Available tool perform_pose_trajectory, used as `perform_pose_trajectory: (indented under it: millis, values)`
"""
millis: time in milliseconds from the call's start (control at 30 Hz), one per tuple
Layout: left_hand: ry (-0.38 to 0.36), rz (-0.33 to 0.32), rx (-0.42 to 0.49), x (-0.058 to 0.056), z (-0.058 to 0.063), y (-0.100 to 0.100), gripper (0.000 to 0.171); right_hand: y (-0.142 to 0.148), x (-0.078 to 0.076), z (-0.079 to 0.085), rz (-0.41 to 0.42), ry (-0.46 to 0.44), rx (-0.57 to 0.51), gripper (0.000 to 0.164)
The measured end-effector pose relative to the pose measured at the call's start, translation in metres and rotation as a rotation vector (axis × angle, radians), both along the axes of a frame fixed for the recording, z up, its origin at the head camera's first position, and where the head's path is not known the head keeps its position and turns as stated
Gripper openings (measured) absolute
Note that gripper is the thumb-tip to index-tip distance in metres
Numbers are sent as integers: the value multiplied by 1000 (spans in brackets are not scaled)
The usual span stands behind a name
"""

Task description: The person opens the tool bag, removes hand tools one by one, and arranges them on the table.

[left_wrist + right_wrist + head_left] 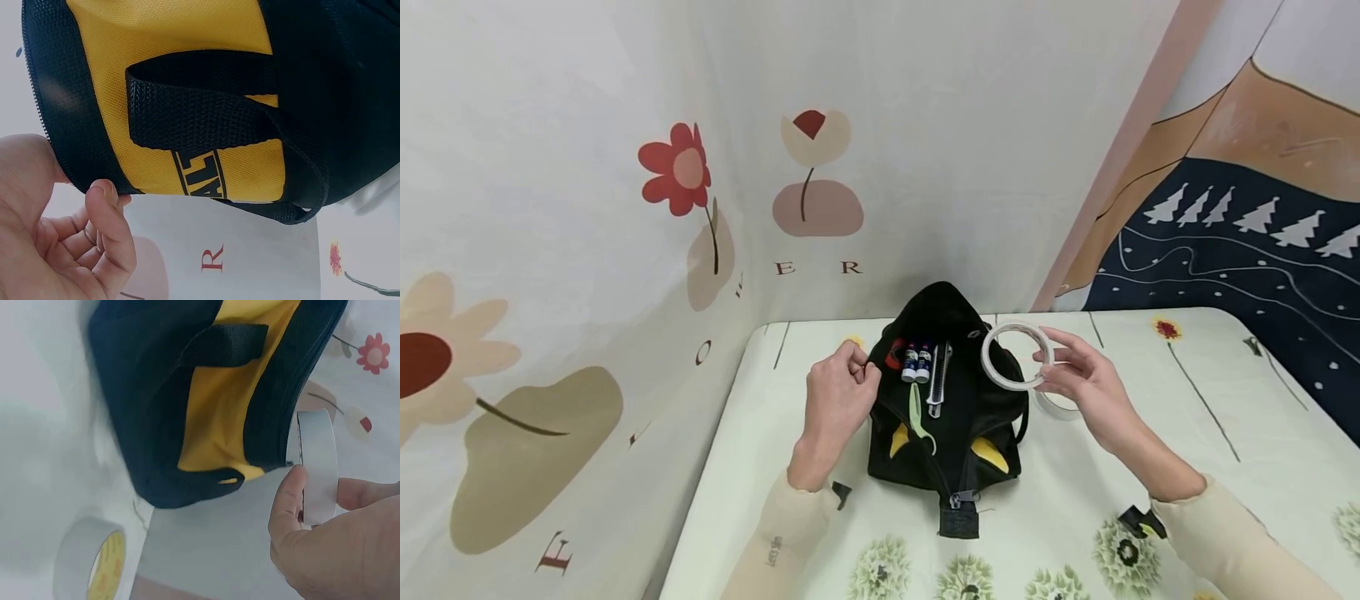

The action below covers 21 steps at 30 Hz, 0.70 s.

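A black and yellow zippered tool bag (951,458) stands open on the table. My left hand (838,392) pinches the zippered edge of its mouth; in the left wrist view thumb and finger (103,206) meet at that edge. My right hand (1086,387) holds a white roll of tape (987,358) by its rim, just right of the bag's mouth. Inside the bag show two glue sticks (916,363), a snap-off utility knife (937,379), a light green curved tool (916,408) of unclear kind and something red (895,354), partly hidden.
A second roll of tape (72,565) lies on the table right of the bag, partly behind my right hand in the head view. The tablecloth (1150,400) has printed flowers. Printed curtains (962,167) stand close behind and to the left.
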<state>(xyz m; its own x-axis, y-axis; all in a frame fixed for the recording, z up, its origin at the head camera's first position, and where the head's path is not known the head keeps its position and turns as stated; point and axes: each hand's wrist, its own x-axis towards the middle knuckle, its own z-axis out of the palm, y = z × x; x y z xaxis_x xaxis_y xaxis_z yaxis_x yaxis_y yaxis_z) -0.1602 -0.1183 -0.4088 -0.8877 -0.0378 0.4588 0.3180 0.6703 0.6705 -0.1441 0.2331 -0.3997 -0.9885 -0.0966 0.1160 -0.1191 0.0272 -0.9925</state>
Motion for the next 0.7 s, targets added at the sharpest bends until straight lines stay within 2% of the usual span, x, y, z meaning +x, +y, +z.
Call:
perform_pose_trajectory:
  millis: [433, 700]
  values:
    - [-29, 4, 7, 0, 0, 0, 10, 33, 3, -6, -76, -64, 31, 55]
    - [-18, 8, -1, 0, 0, 0, 10, 51, 4, -11, -132, -88, 18, 52]
